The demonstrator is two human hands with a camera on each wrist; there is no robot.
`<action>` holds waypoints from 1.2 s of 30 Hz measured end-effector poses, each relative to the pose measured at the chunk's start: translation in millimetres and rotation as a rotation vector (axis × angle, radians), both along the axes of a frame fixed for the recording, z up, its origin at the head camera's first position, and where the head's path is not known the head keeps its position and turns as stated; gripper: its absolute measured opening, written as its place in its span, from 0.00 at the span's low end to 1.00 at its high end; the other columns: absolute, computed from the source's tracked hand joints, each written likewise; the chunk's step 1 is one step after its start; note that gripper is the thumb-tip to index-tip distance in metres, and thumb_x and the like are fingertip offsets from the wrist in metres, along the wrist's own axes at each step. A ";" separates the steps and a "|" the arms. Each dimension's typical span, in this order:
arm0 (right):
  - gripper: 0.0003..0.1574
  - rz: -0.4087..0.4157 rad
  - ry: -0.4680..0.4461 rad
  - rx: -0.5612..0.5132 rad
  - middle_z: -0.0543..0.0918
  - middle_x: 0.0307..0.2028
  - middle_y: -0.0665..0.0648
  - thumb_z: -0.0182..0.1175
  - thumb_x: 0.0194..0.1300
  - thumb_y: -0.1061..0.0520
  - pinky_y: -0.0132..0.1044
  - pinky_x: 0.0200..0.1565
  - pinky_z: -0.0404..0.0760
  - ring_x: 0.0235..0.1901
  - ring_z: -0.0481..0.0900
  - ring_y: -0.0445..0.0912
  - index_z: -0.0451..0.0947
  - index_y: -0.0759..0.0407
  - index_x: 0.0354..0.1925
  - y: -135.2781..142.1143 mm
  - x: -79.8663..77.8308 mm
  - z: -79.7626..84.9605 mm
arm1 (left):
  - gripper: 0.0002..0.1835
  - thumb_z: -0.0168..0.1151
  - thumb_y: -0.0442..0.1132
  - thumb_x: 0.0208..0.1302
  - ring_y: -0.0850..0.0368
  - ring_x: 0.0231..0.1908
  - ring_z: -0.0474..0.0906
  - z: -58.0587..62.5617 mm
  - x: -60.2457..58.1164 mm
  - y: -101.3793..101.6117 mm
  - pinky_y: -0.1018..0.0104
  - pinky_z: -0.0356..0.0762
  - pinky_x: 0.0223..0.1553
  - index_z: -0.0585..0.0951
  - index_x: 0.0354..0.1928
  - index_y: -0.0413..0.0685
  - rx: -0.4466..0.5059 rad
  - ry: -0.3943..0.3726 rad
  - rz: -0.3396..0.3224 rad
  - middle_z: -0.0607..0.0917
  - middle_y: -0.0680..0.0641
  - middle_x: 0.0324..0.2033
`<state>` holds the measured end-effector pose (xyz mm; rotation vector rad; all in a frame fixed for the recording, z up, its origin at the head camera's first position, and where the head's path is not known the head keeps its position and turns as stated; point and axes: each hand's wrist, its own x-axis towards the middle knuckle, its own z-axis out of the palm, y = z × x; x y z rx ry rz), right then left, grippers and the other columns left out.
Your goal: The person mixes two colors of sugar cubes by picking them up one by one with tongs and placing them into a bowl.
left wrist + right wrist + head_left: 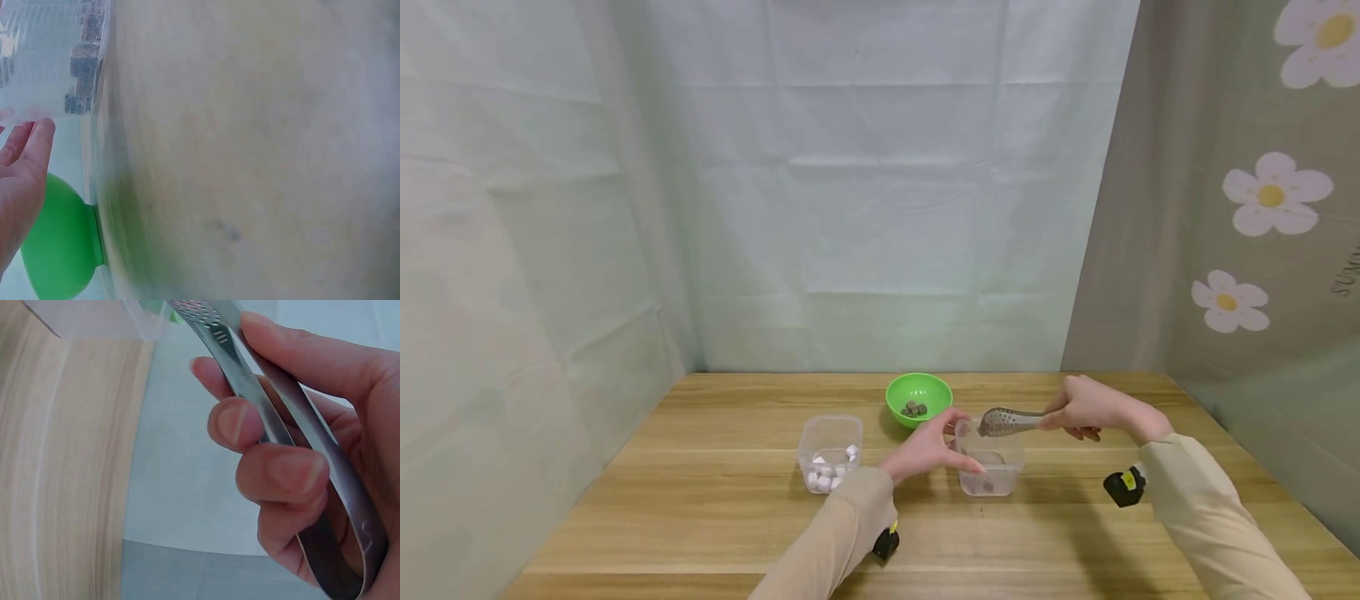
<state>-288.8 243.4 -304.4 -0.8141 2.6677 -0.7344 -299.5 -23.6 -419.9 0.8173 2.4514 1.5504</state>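
My left hand (925, 450) steadies a clear plastic container (991, 482), thumb along the near side and fingers at the far side. Several dark brown cubes (84, 62) show through its wall in the left wrist view. In my right hand (1093, 407) is a pair of perforated metal tongs (1011, 422), gripped between thumb and curled fingers. The tongs' head is over the container's rim; whether a cube sits between the tips is too small to tell. Behind my left hand stands a green bowl (919, 388) with several brown cubes (914, 409) inside.
A second clear container (831, 427) with several white cubes (824, 482) stands to the left on the wooden table (700, 500). Pale curtains (880, 208) enclose the table at the back and sides.
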 end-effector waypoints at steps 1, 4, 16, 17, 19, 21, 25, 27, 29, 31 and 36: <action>0.18 -0.011 0.003 -0.011 0.66 0.05 0.49 0.61 0.58 0.50 0.38 0.18 0.74 0.04 0.58 0.39 0.81 0.57 0.17 1.0 -0.1 0.7 | 0.44 0.77 0.48 0.36 0.61 0.48 0.67 0.4 0.4 0.3 0.65 0.67 0.47 0.68 0.59 0.49 -0.001 -0.001 0.003 0.72 0.58 0.48; 0.25 -0.024 0.030 -0.029 0.65 0.05 0.48 0.60 0.60 0.50 0.39 0.23 0.75 0.05 0.57 0.39 0.72 0.59 0.10 2.3 -0.9 2.0 | 0.43 0.77 0.48 0.36 0.60 0.48 0.67 0.6 0.6 0.7 0.65 0.67 0.47 0.68 0.58 0.48 0.000 -0.002 0.007 0.72 0.58 0.47; 0.22 -0.084 0.154 -0.027 0.65 0.05 0.48 0.58 0.61 0.47 0.39 0.25 0.74 0.05 0.59 0.40 0.77 0.54 0.14 -2.2 -16.7 -6.7 | 0.43 0.76 0.46 0.38 0.61 0.47 0.68 -0.9 -0.3 0.3 0.67 0.68 0.45 0.67 0.59 0.47 0.006 -0.004 -0.009 0.72 0.57 0.47; 0.22 -0.090 0.170 -0.020 0.65 0.05 0.48 0.58 0.61 0.46 0.38 0.25 0.73 0.05 0.59 0.41 0.76 0.53 0.14 -4.2 -18.2 -7.0 | 0.43 0.76 0.46 0.38 0.61 0.47 0.68 -1.0 -0.3 0.2 0.67 0.68 0.45 0.67 0.59 0.46 0.003 -0.004 -0.009 0.72 0.57 0.47; 0.22 -0.100 0.204 -0.004 0.65 0.05 0.47 0.57 0.61 0.45 0.38 0.24 0.72 0.04 0.59 0.40 0.77 0.52 0.15 -9.5 -21.1 -6.9 | 0.43 0.76 0.46 0.38 0.61 0.47 0.68 -0.7 -0.2 0.1 0.67 0.68 0.45 0.67 0.59 0.47 -0.004 -0.003 -0.007 0.72 0.57 0.47; 0.19 -0.109 0.213 0.000 0.65 0.05 0.48 0.58 0.60 0.45 0.38 0.20 0.71 0.04 0.59 0.41 0.80 0.52 0.19 -16.3 -23.7 -5.9 | 0.43 0.76 0.46 0.38 0.61 0.47 0.68 -0.2 0.2 -0.1 0.67 0.68 0.46 0.67 0.59 0.47 -0.007 -0.003 -0.004 0.72 0.57 0.48; 0.14 -0.113 0.216 0.009 0.66 0.05 0.49 0.59 0.60 0.46 0.38 0.17 0.71 0.04 0.59 0.41 0.84 0.52 0.31 -31.2 -27.9 -3.4 | 0.43 0.76 0.46 0.38 0.61 0.47 0.68 0.8 0.8 0.2 0.67 0.68 0.45 0.66 0.59 0.46 -0.003 -0.012 -0.002 0.71 0.57 0.48; 0.14 -0.117 0.213 0.028 0.66 0.05 0.50 0.59 0.59 0.46 0.38 0.15 0.70 0.04 0.60 0.41 0.85 0.53 0.34 -37.7 -29.9 -2.4 | 0.43 0.76 0.46 0.38 0.61 0.47 0.68 0.8 0.9 0.5 0.67 0.68 0.45 0.66 0.59 0.45 0.007 -0.015 -0.004 0.71 0.55 0.49; 0.15 -0.117 0.214 0.045 0.67 0.05 0.50 0.60 0.59 0.47 0.38 0.15 0.70 0.05 0.60 0.41 0.84 0.54 0.37 -42.9 -31.2 -1.1 | 0.43 0.76 0.46 0.39 0.60 0.47 0.68 0.7 0.9 1.0 0.67 0.69 0.44 0.66 0.60 0.45 0.014 -0.023 -0.008 0.71 0.54 0.50; 0.14 -0.118 0.223 0.062 0.66 0.05 0.50 0.60 0.59 0.48 0.38 0.15 0.70 0.05 0.61 0.41 0.84 0.54 0.37 -47.0 -32.6 0.3 | 0.43 0.76 0.46 0.39 0.59 0.47 0.68 0.6 0.8 1.3 0.67 0.68 0.44 0.67 0.59 0.47 0.023 -0.027 -0.010 0.71 0.52 0.51; 0.12 -0.118 0.242 0.100 0.67 0.06 0.50 0.60 0.59 0.48 0.37 0.14 0.69 0.06 0.63 0.42 0.85 0.53 0.35 -54.9 -34.8 3.3 | 0.40 0.76 0.46 0.38 0.60 0.48 0.68 1.9 1.8 1.1 0.67 0.68 0.45 0.68 0.57 0.54 0.025 -0.032 -0.004 0.71 0.51 0.51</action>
